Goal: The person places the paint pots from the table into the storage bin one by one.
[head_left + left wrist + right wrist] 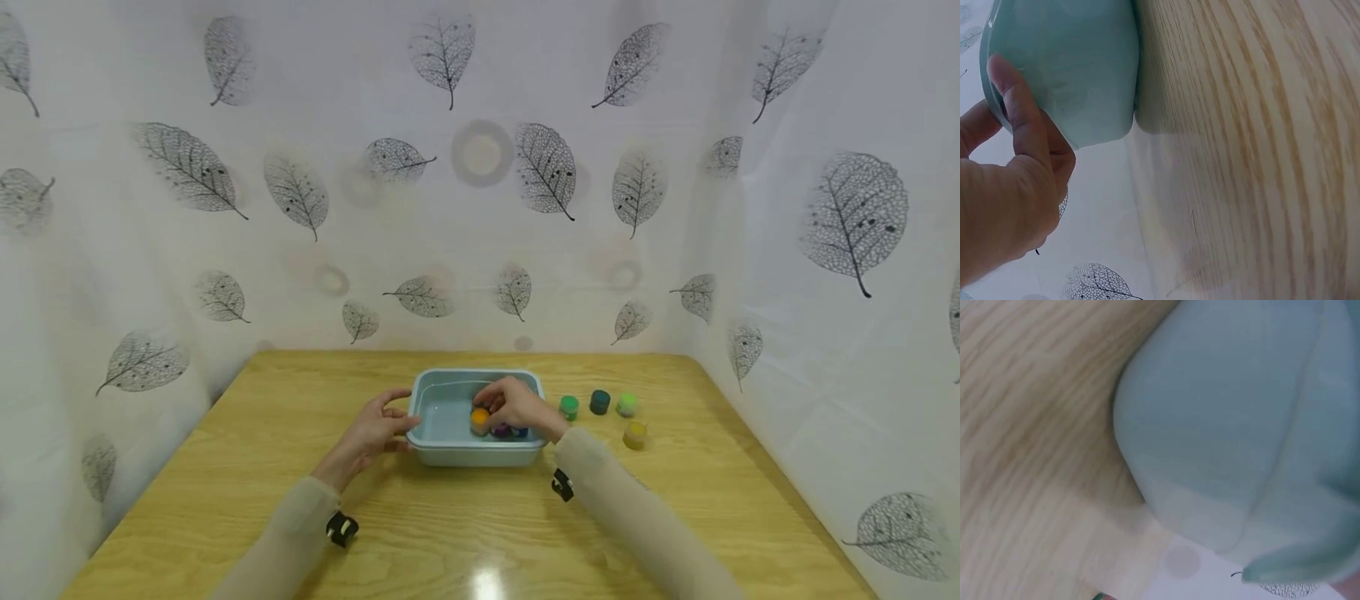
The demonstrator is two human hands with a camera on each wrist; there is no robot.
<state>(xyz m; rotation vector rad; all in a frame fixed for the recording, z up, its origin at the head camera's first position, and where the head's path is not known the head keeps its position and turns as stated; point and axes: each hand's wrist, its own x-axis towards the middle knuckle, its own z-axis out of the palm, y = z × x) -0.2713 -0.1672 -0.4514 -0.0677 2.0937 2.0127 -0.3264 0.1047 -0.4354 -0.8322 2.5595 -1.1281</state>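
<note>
A light blue plastic basin (480,457) stands on the wooden table. My left hand (382,429) grips its left rim; in the left wrist view the thumb (1021,112) lies along the outer wall and other fingers go behind the rim. My right hand (517,406) reaches over the right side into the basin, its fingertips pinching a small orange paint jar (480,422). Beside that jar, partly under the hand, are a purple jar (500,431) and a dark blue jar (521,432). In the right wrist view the basin's wall (1210,425) hides the fingers.
Right of the basin stand a green jar (569,407), a dark teal jar (600,402), a light green jar (627,405) and a yellow jar (635,434). A leaf-patterned white curtain (480,242) surrounds the table (450,525) at the back and sides.
</note>
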